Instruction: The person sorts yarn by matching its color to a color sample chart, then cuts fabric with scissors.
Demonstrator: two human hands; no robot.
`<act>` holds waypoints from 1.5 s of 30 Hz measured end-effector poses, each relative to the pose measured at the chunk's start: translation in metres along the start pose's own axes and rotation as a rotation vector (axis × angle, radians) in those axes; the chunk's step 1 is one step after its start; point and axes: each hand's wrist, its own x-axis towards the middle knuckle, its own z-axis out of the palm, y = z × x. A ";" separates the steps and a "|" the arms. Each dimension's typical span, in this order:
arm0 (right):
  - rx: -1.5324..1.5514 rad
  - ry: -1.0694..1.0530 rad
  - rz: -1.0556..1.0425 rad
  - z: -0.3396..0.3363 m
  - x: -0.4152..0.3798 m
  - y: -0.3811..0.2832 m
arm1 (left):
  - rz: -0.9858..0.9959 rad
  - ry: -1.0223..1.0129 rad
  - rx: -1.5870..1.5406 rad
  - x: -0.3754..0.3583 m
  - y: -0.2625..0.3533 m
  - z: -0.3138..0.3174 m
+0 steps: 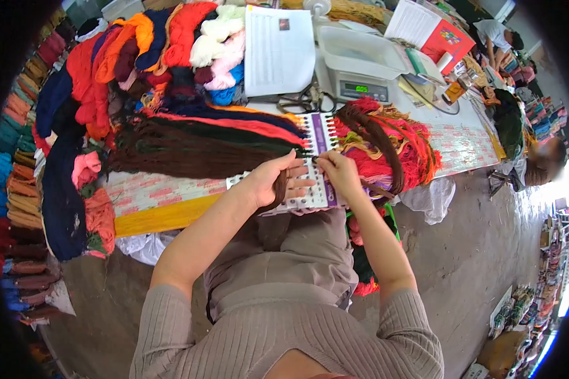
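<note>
The left hand (267, 177) loosely held a length of brown yarn (279, 191), fingers outstretched, beside a punched card (320, 129) on the counter (464, 146); the right hand (339, 172) bent its fingertips to the card, though whether they gripped a strand could not be told. Bracing the card and keeping strands parallel seemed wise. Red yarn (417, 142) crowded the right, a dark bundle (183, 151) the left; scissors (314, 95) and a scale (360, 90) sat beyond.
</note>
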 end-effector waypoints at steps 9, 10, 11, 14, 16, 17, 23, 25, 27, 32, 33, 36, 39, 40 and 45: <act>0.086 0.067 0.006 -0.004 -0.005 -0.006 | 0.135 0.175 0.624 0.026 -0.003 0.015; 0.085 0.061 0.004 -0.005 -0.004 -0.006 | 0.182 0.192 0.658 0.024 -0.002 0.020; 0.047 0.013 -0.021 -0.005 -0.003 -0.005 | 0.187 0.196 0.653 0.029 -0.002 0.018; 0.019 -0.068 -0.019 -0.006 0.004 0.000 | 0.260 0.237 0.684 0.050 -0.002 0.008; 0.111 -0.123 0.058 -0.009 0.010 -0.003 | 0.243 0.209 0.698 0.058 0.001 0.004; 0.134 -0.172 0.088 -0.010 0.015 0.007 | 0.217 0.180 0.715 0.062 0.000 0.001; -0.156 -0.061 0.018 -0.004 0.010 -0.005 | 0.617 0.210 1.289 0.056 -0.002 -0.009; -0.288 -0.007 -0.014 0.001 0.004 -0.003 | 0.672 0.296 1.317 0.050 0.006 -0.023; -0.365 0.020 -0.041 0.005 0.002 -0.003 | 0.579 0.222 0.915 0.034 0.019 -0.026; -0.374 0.022 -0.025 0.009 0.002 -0.006 | 0.341 0.260 0.652 0.024 0.015 -0.015; -0.363 0.036 -0.037 0.009 0.001 -0.006 | 0.352 0.290 0.697 0.026 0.014 -0.013; -0.409 0.044 -0.003 0.010 -0.002 -0.013 | 0.446 0.291 0.814 0.040 0.006 -0.019; -0.507 0.088 -0.063 0.015 -0.003 -0.011 | 0.406 0.202 0.660 0.035 0.017 -0.020; -0.505 0.086 -0.060 0.016 -0.003 -0.010 | 0.310 0.089 0.470 0.023 0.030 -0.019; -0.468 0.161 -0.150 0.019 -0.009 -0.006 | 0.378 -0.239 0.108 -0.027 0.071 -0.005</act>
